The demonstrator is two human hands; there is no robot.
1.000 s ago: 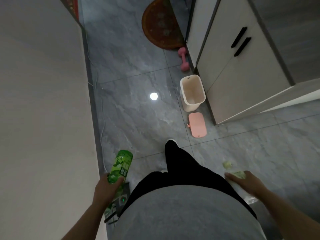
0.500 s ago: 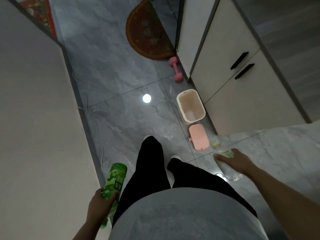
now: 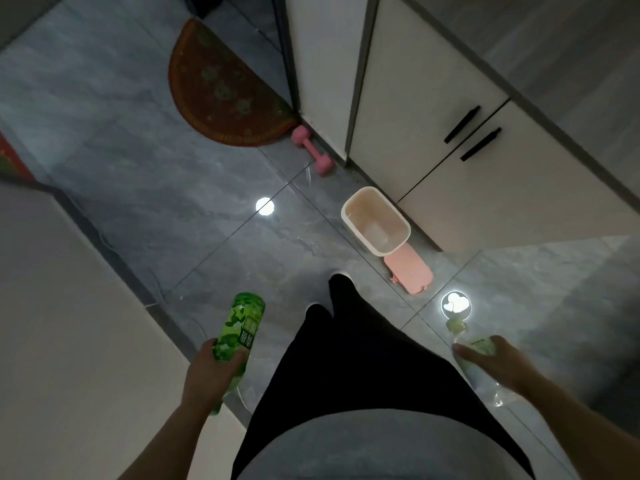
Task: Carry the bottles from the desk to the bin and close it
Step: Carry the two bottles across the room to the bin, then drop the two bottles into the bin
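Behind right hand (image 3: 498, 362), clear bottle (image 3: 476, 355) mostly hidden, base blurred.

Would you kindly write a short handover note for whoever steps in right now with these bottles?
Left hand grips the green bottle.
Right hand grips the clear bottle with the pale green cap.
The bin stands open on the floor ahead by the cabinet, nothing visible inside it; its pink lid lies on the floor, just in front of it.
Done: both bottles picked up and brought near the bin.
Left: drop both bottles in, then put the lid on.
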